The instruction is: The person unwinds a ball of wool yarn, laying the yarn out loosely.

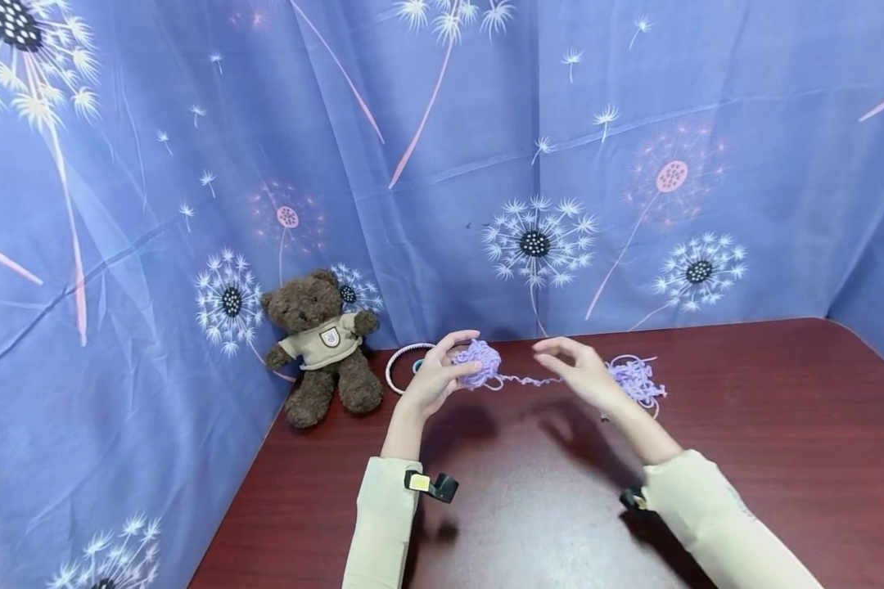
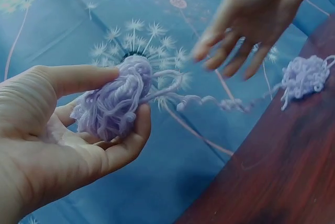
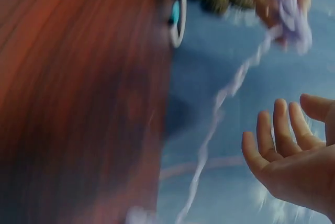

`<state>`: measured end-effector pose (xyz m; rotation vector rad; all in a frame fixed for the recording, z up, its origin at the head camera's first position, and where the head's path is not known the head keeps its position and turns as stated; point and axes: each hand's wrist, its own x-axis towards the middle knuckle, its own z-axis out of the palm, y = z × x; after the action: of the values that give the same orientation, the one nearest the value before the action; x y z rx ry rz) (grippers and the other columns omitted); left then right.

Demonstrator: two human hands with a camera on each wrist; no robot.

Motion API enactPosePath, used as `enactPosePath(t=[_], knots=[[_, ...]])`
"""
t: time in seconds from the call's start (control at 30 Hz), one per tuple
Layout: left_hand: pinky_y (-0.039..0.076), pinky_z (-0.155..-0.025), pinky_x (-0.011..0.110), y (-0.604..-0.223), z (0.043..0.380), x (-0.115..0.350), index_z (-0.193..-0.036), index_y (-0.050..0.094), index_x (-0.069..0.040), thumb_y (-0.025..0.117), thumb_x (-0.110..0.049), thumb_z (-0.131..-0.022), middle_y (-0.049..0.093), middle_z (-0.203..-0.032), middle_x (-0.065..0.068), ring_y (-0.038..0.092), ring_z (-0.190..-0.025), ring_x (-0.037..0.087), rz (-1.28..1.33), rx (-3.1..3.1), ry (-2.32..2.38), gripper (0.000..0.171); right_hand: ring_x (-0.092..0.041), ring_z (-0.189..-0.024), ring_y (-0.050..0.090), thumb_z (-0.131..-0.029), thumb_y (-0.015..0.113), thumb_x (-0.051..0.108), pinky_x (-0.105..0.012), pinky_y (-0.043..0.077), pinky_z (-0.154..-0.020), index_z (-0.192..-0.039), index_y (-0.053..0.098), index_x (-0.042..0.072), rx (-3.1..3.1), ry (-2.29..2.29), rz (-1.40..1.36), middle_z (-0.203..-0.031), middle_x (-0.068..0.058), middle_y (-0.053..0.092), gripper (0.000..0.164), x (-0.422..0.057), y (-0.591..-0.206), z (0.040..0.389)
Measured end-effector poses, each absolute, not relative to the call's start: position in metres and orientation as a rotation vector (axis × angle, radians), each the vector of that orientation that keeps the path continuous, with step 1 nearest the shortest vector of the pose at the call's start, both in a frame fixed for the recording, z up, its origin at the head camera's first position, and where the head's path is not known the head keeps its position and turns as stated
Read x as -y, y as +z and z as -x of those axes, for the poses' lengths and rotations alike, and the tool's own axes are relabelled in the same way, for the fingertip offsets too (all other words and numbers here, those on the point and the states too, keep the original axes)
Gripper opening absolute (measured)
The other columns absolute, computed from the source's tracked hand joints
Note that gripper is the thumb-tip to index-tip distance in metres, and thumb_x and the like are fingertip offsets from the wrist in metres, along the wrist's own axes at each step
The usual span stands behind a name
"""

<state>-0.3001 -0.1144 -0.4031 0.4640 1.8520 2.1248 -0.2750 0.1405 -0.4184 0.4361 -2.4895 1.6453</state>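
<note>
A soft, fuzzy ball of lilac wool yarn sits in the left hand, its kinked strand matt and fibrous. Beyond the right hand lies a loose tangle of the same lilac yarn. Beneath both, the dark red wooden table looks polished and smooth. Left of the left hand, a shaggy brown plush teddy bear wears knit cloth.

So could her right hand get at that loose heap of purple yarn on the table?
Probably yes: the right hand is open, holds nothing, and hovers beside the loose yarn heap with nothing between them.
</note>
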Motion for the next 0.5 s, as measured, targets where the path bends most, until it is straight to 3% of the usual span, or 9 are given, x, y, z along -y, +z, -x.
enactPosePath(t=[0.13, 0.37, 0.5], knots=[[0.055, -0.07, 0.026, -0.4, 0.298, 0.109, -0.145, 0.037, -0.006, 0.054, 0.007, -0.09, 0.056, -0.111, 0.0, 0.061, -0.092, 0.01, -0.479, -1.822, 2.15, 0.059, -0.034, -0.109, 0.064, -0.096, 0.059, 0.015, -0.026, 0.051, -0.088, -0.124, 0.06, -0.003, 2.458, 1.751, -0.575, -0.118, -0.024, 0.067, 0.033, -0.107, -0.418, 0.274], [0.054, -0.069, 0.026, -0.399, 0.299, 0.108, -0.148, 0.033, -0.009, 0.053, 0.009, -0.091, 0.056, -0.11, 0.003, 0.062, -0.091, 0.01, -0.426, -1.793, 2.222, 0.064, -0.011, -0.092, 0.065, -0.095, 0.059, 0.014, -0.029, 0.053, -0.086, -0.121, 0.06, -0.008, 2.513, 1.814, -0.614, -0.103, -0.026, 0.07, 0.033, -0.091, -0.421, 0.27], [0.055, -0.071, 0.027, -0.4, 0.298, 0.115, -0.147, 0.034, -0.004, 0.053, 0.009, -0.09, 0.056, -0.11, 0.003, 0.061, -0.091, 0.01, -0.37, -1.804, 2.254, 0.061, -0.004, -0.08, 0.062, -0.096, 0.06, 0.017, -0.024, 0.053, -0.079, -0.111, 0.068, -0.005, 2.532, 1.798, -0.61, -0.088, -0.013, 0.071, 0.028, -0.101, -0.422, 0.268]])
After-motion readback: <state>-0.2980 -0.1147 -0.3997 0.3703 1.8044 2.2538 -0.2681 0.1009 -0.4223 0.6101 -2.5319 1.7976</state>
